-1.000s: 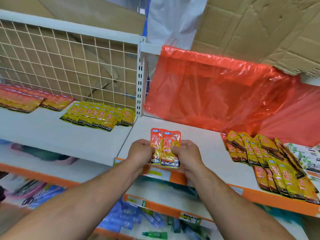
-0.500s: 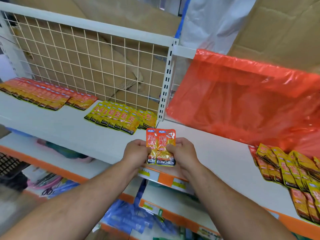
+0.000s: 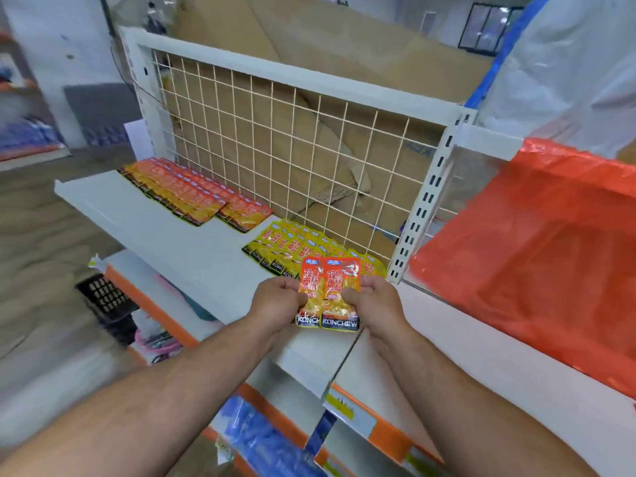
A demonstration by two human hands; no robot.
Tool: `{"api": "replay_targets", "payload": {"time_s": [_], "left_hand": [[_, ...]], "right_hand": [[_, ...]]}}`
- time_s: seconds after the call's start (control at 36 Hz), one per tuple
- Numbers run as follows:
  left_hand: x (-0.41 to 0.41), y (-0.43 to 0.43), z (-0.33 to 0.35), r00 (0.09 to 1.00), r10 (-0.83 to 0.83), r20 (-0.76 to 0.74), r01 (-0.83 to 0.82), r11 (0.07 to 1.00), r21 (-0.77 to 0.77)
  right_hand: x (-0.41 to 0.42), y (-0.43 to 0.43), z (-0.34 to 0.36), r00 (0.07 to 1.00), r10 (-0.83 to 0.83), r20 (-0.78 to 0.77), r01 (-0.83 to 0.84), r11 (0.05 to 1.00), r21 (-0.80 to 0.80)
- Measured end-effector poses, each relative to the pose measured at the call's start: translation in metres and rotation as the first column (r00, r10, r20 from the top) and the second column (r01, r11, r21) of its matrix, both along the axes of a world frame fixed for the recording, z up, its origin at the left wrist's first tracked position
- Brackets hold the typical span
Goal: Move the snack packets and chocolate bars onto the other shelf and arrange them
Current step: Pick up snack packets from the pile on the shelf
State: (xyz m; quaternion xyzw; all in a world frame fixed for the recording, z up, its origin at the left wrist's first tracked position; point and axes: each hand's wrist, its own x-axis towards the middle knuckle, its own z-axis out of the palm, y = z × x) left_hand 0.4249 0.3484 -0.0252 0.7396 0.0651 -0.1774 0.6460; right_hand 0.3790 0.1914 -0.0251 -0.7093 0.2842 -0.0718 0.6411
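Note:
I hold a small stack of orange-and-yellow KONCHEW snack packets (image 3: pixel 329 293) upright in front of me. My left hand (image 3: pixel 278 301) grips their left edge and my right hand (image 3: pixel 375 302) grips their right edge. They hover over the front of the left white shelf (image 3: pixel 165 232), just before a row of yellow packets (image 3: pixel 292 246) lying by the wire back. Farther left on that shelf lies a long overlapping row of orange packets (image 3: pixel 192 194).
A white wire grid (image 3: pixel 289 146) backs the left shelf, with cardboard behind it. A slotted upright post (image 3: pixel 426 201) divides it from the right shelf (image 3: pixel 481 346), where a red plastic sheet (image 3: pixel 537 249) hangs. Lower shelves with orange edges hold blue items (image 3: pixel 261 438).
My view has swung left, so the left shelf fills the frame and the packets on the right shelf are out of sight. Both hands have carried the packets leftward to the yellow row.

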Motion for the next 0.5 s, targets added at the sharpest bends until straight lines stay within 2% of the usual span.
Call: {"api": "replay_targets", "payload": {"time_s": [0.19,0.5], "left_hand": [[0.034,0.032,-0.003,0.998,0.066,0.024,-0.066,0.998,0.003],[0.128,0.122,-0.016,0.998,0.032,0.060,-0.035,0.998,0.044]], "right_hand": [[0.045,0.029,-0.012,0.999,0.041,-0.005,-0.042,0.999,-0.026],[0.124,0.118,-0.012,1.000,0.007,0.009,-0.007,0.999,-0.031]]}}
